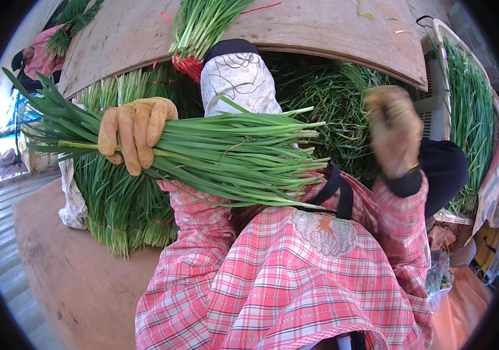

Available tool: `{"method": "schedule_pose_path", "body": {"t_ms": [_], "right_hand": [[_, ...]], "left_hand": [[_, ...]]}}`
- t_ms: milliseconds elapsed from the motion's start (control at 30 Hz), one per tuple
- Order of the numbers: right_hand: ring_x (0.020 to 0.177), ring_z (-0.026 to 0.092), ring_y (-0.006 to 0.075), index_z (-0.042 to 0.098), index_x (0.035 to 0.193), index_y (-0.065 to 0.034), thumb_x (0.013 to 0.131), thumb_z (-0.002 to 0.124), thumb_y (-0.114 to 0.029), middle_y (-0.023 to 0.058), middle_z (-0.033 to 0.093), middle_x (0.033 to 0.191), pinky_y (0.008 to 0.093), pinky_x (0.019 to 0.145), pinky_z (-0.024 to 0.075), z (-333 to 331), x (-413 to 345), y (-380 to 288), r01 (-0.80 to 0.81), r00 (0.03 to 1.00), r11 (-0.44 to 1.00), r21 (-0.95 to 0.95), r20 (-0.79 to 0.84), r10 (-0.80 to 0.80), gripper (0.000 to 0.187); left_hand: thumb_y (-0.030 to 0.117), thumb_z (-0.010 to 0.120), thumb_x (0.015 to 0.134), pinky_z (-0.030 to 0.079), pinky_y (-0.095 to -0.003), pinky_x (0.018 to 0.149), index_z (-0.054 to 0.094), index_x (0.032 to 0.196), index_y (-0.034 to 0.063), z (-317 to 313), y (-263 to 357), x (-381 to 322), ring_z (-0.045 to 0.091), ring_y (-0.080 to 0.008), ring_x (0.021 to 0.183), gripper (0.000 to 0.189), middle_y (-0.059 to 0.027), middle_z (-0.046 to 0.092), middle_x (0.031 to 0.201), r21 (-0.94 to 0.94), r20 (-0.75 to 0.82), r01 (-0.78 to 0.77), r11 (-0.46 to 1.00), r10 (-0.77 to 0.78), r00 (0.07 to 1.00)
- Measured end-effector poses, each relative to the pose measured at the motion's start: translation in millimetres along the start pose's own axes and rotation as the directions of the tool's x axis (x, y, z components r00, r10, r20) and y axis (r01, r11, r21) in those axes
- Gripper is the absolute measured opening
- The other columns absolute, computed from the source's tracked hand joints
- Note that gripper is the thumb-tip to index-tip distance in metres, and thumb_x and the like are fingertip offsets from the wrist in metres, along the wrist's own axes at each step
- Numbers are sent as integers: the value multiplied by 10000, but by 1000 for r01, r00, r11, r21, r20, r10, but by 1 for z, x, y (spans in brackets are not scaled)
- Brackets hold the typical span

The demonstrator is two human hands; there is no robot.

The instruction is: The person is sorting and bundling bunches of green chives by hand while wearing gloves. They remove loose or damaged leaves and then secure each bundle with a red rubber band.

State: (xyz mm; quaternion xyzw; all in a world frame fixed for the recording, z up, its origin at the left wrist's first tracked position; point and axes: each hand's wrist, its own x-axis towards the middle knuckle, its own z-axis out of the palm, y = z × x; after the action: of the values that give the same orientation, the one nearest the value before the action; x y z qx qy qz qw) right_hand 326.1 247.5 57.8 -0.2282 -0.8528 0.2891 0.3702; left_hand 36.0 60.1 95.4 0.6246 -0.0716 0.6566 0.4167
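My left hand [135,133], in a tan rubber glove, is closed around a bunch of long flat green leaves that look like garlic chives [232,153]. The bunch lies level across my front, leaf tips to the left and pale stem ends to the right. To the right of the stem ends, my right hand [393,130] is raised apart from the bunch; it is gloved too and blurred, so its fingers cannot be made out. Below it and to its left lies a heap of loose, tangled green leaves [332,109].
A wooden board [319,26] spans the top, bearing another bunch [205,26] beside red ties. Tied bundles [122,197] are stacked at left. A plastic crate [439,87] with more leaves stands at right. Another person [42,52] is at the upper left.
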Motion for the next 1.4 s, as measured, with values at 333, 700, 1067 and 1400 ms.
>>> {"method": "schedule_pose_path", "body": {"t_ms": [333, 700, 1067, 1400], "right_hand": [[705, 637, 246, 645, 995, -81, 744, 664, -123, 109, 638, 861, 345, 602, 514, 59, 9, -90, 258, 900, 945, 200, 306, -310, 255], [745, 580, 128, 611, 929, 5, 809, 592, 67, 70, 625, 852, 248, 715, 483, -12, 6, -39, -227, 927, 767, 601, -108, 359, 136], [508, 526, 221, 617, 847, -95, 731, 655, -151, 31, 486, 575, 336, 461, 430, 42, -8, -85, 323, 867, 897, 303, 286, -409, 134], [545, 593, 224, 668, 831, -47, 756, 681, -160, 79, 607, 633, 322, 509, 463, 92, 25, -128, 109, 953, 925, 364, 227, -202, 135]], "left_hand": [[83, 508, 774, 312, -172, 735, 419, 758, 206, -18, -12, 14, 526, -11, 464, 152, 64, 630, 580, -59, 198, 54, 997, -41, 979], [160, 522, 810, 346, -197, 732, 478, 700, 233, -1, -11, -17, 520, 10, 691, 139, 119, 629, 636, 41, -227, -59, 997, 67, 972], [155, 559, 817, 254, -332, 961, 547, 979, 182, 9, -25, -20, 514, -90, 969, 165, 135, 642, 796, 78, -371, -132, 988, 151, 916], [164, 606, 803, 275, -420, 989, 568, 952, 242, 13, -32, -18, 507, -100, 998, 172, 175, 618, 868, 52, -456, -141, 989, 149, 878]]}}
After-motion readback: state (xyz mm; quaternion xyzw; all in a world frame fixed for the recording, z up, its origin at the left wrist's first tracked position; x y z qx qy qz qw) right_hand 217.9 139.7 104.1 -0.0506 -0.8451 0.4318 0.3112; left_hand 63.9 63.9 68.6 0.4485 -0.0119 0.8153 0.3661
